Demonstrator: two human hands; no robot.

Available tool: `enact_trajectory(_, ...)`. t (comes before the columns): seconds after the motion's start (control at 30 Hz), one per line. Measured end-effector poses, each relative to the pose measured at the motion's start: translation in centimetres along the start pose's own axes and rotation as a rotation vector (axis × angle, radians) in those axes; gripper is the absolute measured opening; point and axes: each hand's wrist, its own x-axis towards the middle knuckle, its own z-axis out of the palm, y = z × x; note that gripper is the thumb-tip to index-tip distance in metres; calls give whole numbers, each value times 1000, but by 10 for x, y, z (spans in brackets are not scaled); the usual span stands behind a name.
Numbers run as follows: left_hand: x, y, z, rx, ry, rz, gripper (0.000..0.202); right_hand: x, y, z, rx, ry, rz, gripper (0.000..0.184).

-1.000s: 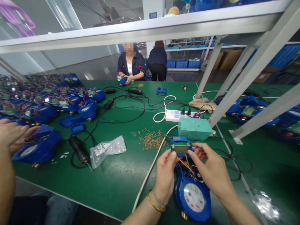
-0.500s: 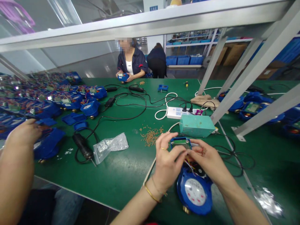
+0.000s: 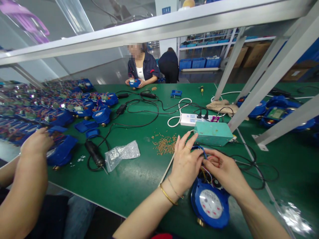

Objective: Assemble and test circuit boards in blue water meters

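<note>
Blue meter (image 3: 210,199), lower right, has its dial (image 3: 211,206) in place but wires (image 3: 206,173) exposed, work apparently unfinished. Just above, the left hand (image 3: 186,163) curls over a case (image 3: 204,153), grip hidden; the right hand (image 3: 224,169), half closed, holds the case's right side.

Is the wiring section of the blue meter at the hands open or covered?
Open: loose wires show uncovered just beyond the white dial of the blue meter. The left hand and right hand hide part of that section.

gold bangle (image 3: 166,196), thin bracelet (image 3: 173,189), gold ring (image 3: 187,147)
</note>
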Motion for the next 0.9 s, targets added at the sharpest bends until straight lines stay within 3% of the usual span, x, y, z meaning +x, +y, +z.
enact_trajectory(0.47, 3, -10, 1, -168, -1, -40, 13, -1, 4, -1, -192, -25, -89, 47)
enact_trajectory(0.6, 4, -14, -1, -109, -19, 60, 8, -1, 5, -1, -171, -26, -96, 44)
enact_trajectory(0.77, 6, -19, -5, -13, -104, 232, 16, 2, 5, 1, -69, -21, -64, 42)
enact_trajectory(0.9, -5, -24, -15, -5, -67, 248, 14, 5, 4, 0, -6, -21, -57, 47)
